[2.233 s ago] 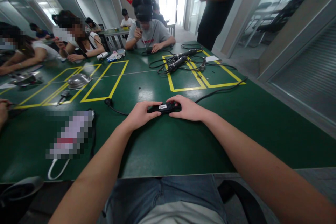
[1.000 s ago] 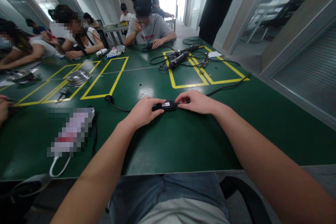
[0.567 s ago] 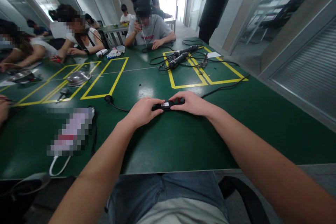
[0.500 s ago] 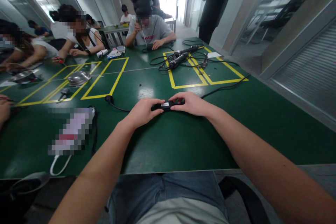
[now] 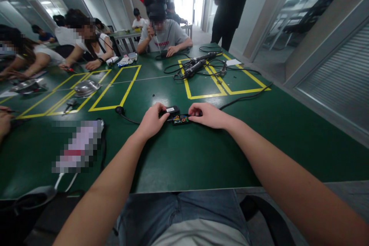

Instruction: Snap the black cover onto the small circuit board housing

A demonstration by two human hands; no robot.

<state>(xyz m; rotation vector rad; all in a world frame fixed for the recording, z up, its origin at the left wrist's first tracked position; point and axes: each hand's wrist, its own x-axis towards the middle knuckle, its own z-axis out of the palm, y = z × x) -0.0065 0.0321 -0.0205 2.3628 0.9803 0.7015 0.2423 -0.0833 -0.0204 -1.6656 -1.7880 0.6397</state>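
A small black case lies in two parts on the green table [image 5: 201, 153]. Its cover [image 5: 172, 110], with a white label, is pinched between the thumb and fingers of my left hand [image 5: 154, 120]. Just in front of the cover sits the lower half [image 5: 180, 119], its circuit board and orange-ringed parts exposed. My right hand [image 5: 208, 114] grips the right end of this lower half, fingers curled. A black cable with a round plug [image 5: 119, 110] runs to the left side, and another cable [image 5: 245, 97] leads off to the right.
Black tools with tangled cables [image 5: 196, 65] lie beyond, over yellow tape outlines. At the left are a metal bowl [image 5: 87, 88], a small metal part [image 5: 70, 104] and a blurred pale object [image 5: 79, 144] with a strap. Several people sit around; one person stands.
The case has come apart: its labelled cover has moved up and left with my left hand, and the circuit board now shows. My right hand has stayed nearly in place.
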